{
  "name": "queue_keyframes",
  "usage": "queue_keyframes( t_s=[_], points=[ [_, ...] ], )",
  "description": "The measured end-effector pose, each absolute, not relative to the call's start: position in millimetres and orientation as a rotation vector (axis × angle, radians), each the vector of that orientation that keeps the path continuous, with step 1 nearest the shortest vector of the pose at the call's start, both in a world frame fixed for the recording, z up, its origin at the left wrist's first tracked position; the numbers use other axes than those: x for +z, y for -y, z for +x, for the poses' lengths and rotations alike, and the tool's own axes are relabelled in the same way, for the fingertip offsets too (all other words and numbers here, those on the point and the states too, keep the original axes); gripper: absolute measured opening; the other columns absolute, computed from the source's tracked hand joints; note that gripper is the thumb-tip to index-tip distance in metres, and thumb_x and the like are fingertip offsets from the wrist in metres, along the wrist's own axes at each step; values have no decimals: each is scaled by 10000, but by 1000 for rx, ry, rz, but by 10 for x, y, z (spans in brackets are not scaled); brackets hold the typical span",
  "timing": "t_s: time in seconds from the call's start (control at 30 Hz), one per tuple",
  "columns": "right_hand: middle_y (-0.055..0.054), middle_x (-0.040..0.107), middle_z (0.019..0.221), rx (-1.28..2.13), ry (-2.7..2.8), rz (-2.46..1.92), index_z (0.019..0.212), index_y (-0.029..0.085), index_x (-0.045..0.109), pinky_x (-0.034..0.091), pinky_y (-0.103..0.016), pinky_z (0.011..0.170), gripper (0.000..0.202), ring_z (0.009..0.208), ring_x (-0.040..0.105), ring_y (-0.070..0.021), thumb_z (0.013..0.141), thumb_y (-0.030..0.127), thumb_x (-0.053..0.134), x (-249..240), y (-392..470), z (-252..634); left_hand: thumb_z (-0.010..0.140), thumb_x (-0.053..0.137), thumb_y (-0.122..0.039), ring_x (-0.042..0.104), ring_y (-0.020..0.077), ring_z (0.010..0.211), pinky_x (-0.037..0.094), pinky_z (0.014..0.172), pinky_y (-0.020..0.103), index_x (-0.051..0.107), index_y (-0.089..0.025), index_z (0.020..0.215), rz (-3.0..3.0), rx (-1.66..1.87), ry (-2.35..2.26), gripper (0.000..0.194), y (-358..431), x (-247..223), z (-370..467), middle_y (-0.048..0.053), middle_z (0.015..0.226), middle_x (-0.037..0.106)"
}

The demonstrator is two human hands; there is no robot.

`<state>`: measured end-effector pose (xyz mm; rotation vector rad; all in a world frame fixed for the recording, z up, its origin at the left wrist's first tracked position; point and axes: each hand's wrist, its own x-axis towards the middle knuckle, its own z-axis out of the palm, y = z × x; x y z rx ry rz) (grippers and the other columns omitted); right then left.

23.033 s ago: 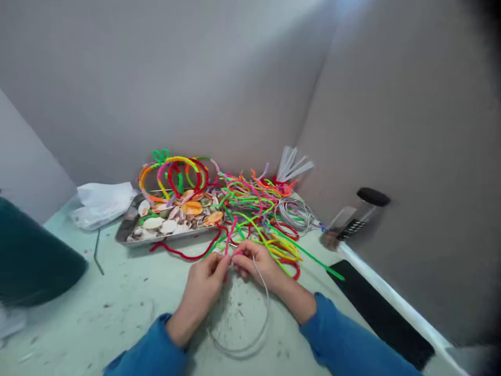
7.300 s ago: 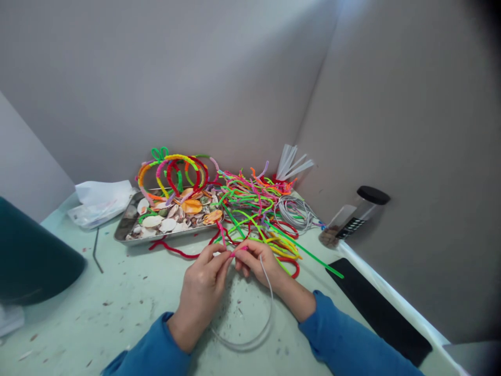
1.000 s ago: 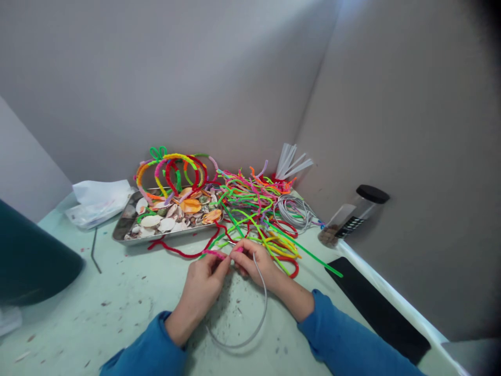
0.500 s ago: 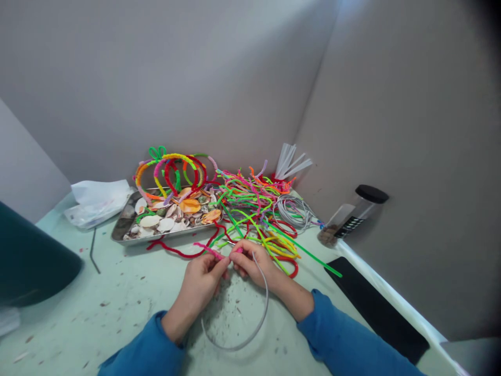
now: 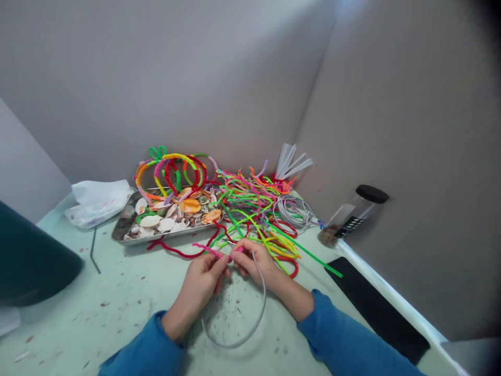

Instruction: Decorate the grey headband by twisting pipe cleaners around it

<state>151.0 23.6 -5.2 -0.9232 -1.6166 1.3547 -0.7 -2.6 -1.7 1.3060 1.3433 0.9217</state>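
Between my hands is a pink pipe cleaner, its free end sticking out to the left. My left hand pinches it with thumb and forefinger. My right hand is closed on a grey cord, whose loop hangs below both hands, and on the pink pipe cleaner's right part. The fingertips of the two hands nearly touch. A thin metal tip shows just beyond my right fingers; what it belongs to is hidden.
A metal tray of seashells with pipe-cleaner rings stands behind my hands. Coloured pipe cleaners and coiled grey cord lie to its right. A dark green cylinder, a black strip and a black-lidded jar stand or lie at the sides.
My left fingers have shifted slightly along the pink pipe cleaner, and its free end has moved a little left. The grey loop has swung slightly left.
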Motion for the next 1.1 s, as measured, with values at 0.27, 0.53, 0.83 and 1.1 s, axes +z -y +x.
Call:
queue_keyframes(
  t_s=[0.27,0.53,0.83,1.1],
  points=[
    [64,451,533,1408,1595,-909,776,160,533,305,-183,408,232,424,392,-61,767,381,602,-61,-241,1504,751,520,-500,369,75,339,265,380,192,529,-149,598,1369,948,-1381,383,17,-57,-20,-47,381,436],
    [54,470,530,1361,1657,-893,762,152,546,321,-177,414,195,437,420,-65,796,341,576,-84,-235,1530,743,538,-458,350,50,309,237,355,183,517,-141,568,1303,919,-1269,363,9,-50,-31,-30,422,484],
    [58,462,539,1373,1595,-894,774,152,539,316,-178,408,208,423,404,-59,789,354,589,-57,-232,1518,743,538,-472,338,55,300,225,356,181,502,-145,563,1224,944,-1298,375,20,15,11,-52,346,411],
    [64,441,526,1395,1550,-864,799,154,545,310,-178,406,216,421,395,-58,763,355,616,-44,-237,1510,711,555,-514,330,49,353,217,360,182,486,-151,594,1229,1003,-1324,387,7,17,27,-57,451,431]
  ],
)
